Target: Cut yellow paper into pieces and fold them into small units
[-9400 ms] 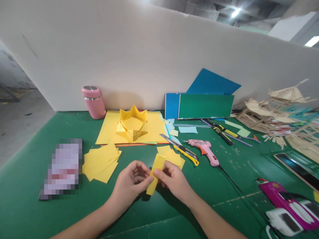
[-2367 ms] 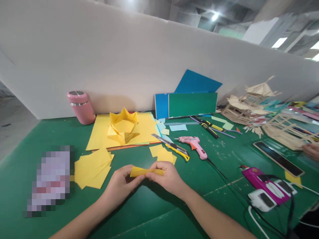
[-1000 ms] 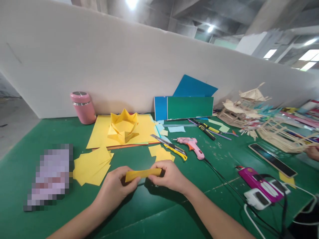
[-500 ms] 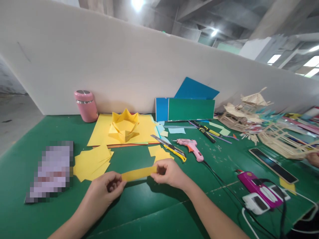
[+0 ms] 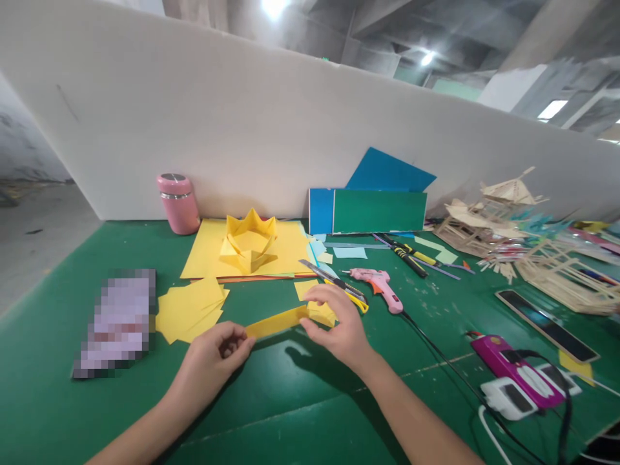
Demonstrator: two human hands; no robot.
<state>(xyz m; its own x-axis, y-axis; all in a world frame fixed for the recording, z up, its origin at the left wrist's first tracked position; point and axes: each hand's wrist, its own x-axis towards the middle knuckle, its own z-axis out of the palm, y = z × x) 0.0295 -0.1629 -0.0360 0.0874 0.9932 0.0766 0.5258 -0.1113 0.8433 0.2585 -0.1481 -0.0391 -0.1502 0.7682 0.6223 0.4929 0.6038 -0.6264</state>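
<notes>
My left hand (image 5: 217,352) pinches one end of a yellow paper strip (image 5: 277,323) above the green table. At the strip's other end is my right hand (image 5: 339,323), its thumb and fingers spread apart, with the thumb close to the paper. Whether the thumb touches it, I cannot tell. Behind the hands, a folded yellow paper crown shape (image 5: 249,242) with pointed tips sits on a stack of yellow sheets (image 5: 201,248). Loose yellow paper pieces (image 5: 191,310) lie left of it, and smaller yellow scraps (image 5: 322,313) are partly hidden behind my right hand.
Beyond my right hand lie a utility knife (image 5: 356,297) and a pink glue gun (image 5: 380,284), its cord running to a power strip (image 5: 518,371). A phone (image 5: 545,323) and wooden stick models (image 5: 557,271) are at right. A pink flask (image 5: 179,203) stands back left.
The fingers of my right hand have opened from their pinch on the strip's end. My left hand keeps its hold. The whole view has shifted slightly.
</notes>
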